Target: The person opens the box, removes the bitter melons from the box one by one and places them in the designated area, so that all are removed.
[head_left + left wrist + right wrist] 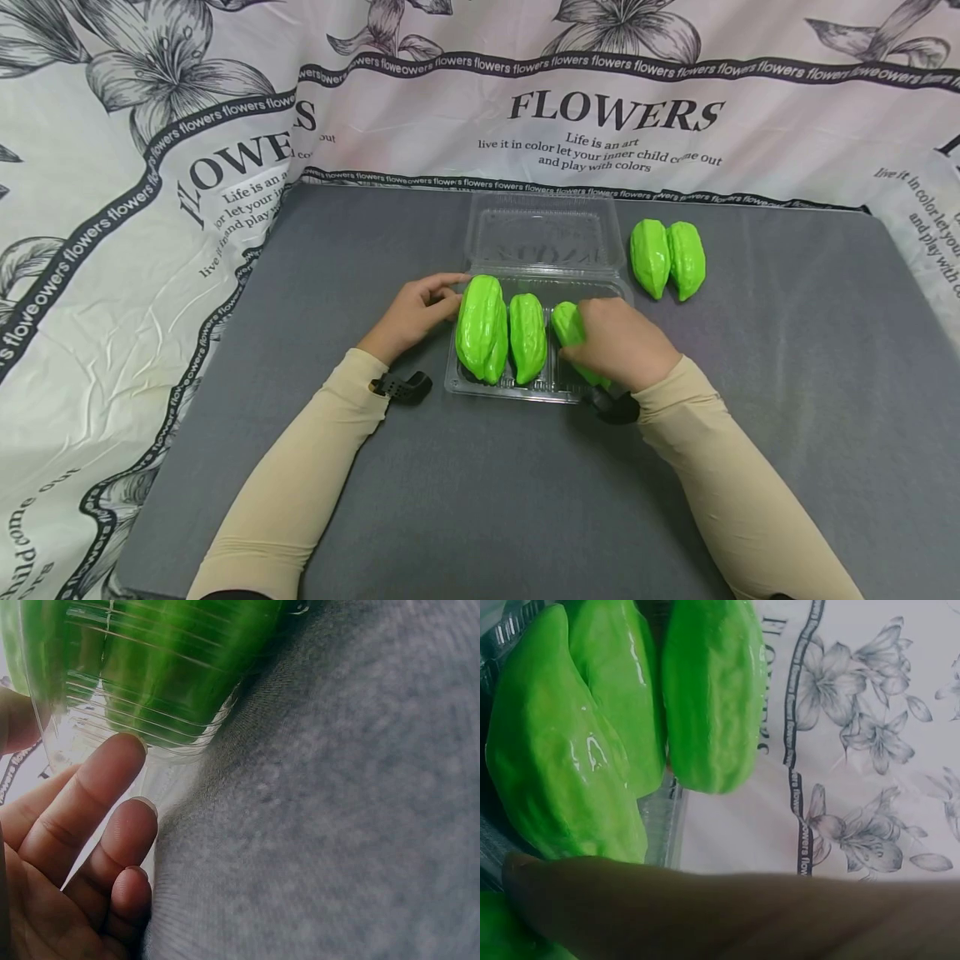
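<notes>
A clear plastic clamshell box (540, 392) lies with its lid (543, 233) folded back. My right hand (622, 342) grips a green star fruit (567, 323) in the box's right part; the hand covers much of it, and its lower end shows below the fingers. Another star fruit (528, 337) lies in the middle of the box. At the left side two more overlap, the larger star fruit (480, 325) uppermost. My left hand (416, 312) is at the box's left side, its loosely bent fingers (124, 761) against the clear wall.
Two more green star fruits (667, 258) lie side by side on the grey tabletop (480, 500), right of the lid. A flower-printed cloth (615, 142) hangs behind the table and along its left side.
</notes>
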Tool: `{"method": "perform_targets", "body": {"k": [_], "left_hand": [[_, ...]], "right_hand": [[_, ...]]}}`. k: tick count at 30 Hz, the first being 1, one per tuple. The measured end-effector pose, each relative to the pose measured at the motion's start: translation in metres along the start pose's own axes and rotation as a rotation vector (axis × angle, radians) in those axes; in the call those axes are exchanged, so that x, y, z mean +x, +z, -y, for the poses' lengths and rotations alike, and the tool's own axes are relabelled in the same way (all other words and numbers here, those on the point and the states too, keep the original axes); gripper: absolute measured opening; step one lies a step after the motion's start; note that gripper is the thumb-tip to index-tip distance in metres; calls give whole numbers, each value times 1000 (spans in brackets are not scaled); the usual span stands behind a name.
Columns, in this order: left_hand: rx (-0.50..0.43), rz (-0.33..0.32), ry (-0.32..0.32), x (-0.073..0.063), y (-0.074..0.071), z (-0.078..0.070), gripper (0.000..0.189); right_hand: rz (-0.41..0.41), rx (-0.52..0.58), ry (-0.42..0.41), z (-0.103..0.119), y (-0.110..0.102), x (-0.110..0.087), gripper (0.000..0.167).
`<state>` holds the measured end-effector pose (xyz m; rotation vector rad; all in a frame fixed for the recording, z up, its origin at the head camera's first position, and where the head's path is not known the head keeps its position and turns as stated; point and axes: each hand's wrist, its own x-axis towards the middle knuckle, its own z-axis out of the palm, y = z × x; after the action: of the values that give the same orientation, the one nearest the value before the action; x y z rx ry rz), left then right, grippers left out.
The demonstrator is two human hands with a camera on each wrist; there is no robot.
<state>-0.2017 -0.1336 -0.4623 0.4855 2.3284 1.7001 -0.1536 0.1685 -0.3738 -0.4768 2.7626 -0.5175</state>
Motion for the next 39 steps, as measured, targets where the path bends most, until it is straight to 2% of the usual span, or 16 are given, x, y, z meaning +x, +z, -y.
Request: {"method": "perform_targets", "body": {"k": [11,19,25,27,35,39], "left_hand": [[9,-1,6,0,0,0,43],[17,-3,7,0,0,1,43],[12,-1,5,-1,0,0,44],[10,0,3,-1,0,0,44],[21,0,5,-1,0,0,44],[22,-2,4,-1,0,0,44]], "right_hand": [[-39,6,18,1,-8,-5,22],[-102,8,22,0,-18,-9,39],[-121,47,44,-2,-27,-13,67],[-123,58,54,-2,-30,-14,71],[-191,10,88,-6,-39,-20,57],[-194,32,92,-10,-42,-20,56]]}}
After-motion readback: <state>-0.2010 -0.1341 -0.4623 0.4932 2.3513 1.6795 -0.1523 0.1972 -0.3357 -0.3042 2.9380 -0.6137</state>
